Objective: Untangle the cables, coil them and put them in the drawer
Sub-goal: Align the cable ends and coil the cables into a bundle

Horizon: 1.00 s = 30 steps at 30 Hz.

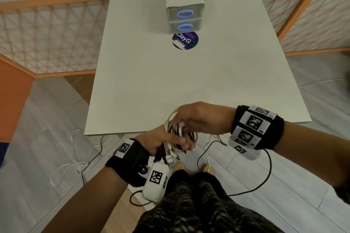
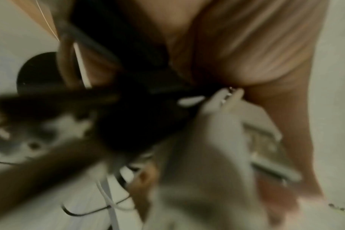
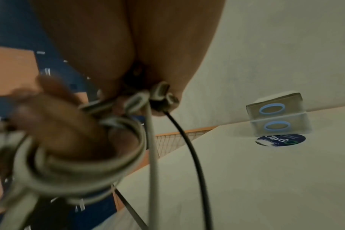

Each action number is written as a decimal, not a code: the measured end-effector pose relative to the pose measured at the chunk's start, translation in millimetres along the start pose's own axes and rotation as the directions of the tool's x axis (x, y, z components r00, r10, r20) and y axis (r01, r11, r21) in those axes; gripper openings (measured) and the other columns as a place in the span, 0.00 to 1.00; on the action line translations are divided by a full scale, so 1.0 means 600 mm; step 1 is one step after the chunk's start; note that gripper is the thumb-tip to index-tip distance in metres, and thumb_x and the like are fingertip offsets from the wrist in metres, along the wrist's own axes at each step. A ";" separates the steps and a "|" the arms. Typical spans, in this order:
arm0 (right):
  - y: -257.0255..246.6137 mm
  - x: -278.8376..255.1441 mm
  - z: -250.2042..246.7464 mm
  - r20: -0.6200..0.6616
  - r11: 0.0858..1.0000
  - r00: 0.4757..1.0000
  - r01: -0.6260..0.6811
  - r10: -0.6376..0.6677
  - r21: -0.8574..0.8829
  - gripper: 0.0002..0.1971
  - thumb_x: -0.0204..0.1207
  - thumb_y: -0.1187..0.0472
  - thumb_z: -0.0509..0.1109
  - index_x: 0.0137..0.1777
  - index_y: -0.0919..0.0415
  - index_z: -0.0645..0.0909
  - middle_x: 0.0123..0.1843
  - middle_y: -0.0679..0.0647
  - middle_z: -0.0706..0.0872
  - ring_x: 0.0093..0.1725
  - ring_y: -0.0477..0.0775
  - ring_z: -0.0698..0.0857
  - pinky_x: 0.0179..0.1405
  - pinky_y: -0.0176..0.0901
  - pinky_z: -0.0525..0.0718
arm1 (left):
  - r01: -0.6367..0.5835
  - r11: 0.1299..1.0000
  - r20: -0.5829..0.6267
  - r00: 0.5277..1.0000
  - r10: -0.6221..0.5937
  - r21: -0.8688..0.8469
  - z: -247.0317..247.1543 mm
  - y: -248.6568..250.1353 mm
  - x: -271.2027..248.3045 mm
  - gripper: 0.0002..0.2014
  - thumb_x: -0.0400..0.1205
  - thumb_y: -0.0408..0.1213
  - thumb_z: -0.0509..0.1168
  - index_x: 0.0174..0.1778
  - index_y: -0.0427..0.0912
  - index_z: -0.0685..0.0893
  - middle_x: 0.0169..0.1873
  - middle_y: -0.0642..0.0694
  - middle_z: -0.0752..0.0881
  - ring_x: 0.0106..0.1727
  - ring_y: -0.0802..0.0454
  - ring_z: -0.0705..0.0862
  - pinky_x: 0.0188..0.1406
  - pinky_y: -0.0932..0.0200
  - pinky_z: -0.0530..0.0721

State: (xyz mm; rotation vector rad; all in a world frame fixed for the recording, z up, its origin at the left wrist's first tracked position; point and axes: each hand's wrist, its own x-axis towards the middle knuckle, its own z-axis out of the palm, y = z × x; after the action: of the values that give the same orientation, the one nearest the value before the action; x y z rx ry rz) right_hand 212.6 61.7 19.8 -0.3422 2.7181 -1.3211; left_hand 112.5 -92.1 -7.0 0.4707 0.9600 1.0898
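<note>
Both hands hold a bundle of cables (image 1: 177, 134) at the near edge of the table (image 1: 189, 85).

The coil stands roughly upright, its loops running from near-left to far-right, with loose plug ends hanging down below the left hand (image 1: 161, 141). That hand's fingers are curled round the bundle from underneath; the right hand (image 1: 198, 117) reaches over the top, fingers hooked into the loops. A white and a black cable trail to the floor. The drawer unit (image 1: 184, 17) sits at the table's far side, both drawers closed.

Only legible text: "ClayGo" in white and green on the round dark-purple sticker (image 1: 185, 40) stuck to the white table (image 1: 132, 81). Its smaller lines are too blurred to read.
</note>
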 end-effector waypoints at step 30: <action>0.047 -0.058 0.115 -0.099 0.879 0.873 -0.471 0.477 0.082 0.18 0.85 0.61 0.51 0.74 0.62 0.64 0.50 0.58 0.85 0.38 0.38 0.80 0.41 0.39 0.77 | -0.616 0.649 -0.666 0.713 0.219 -0.446 -0.070 0.081 -0.034 0.07 0.72 0.34 0.70 0.44 0.45 0.82 0.24 0.54 0.79 0.33 0.58 0.82 0.32 0.63 0.83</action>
State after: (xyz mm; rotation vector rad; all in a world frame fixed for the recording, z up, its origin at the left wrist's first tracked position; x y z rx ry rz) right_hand 254.5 34.3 -45.2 0.4018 2.5979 -1.2922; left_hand 49.0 -95.2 15.0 -0.2510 0.9006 2.0046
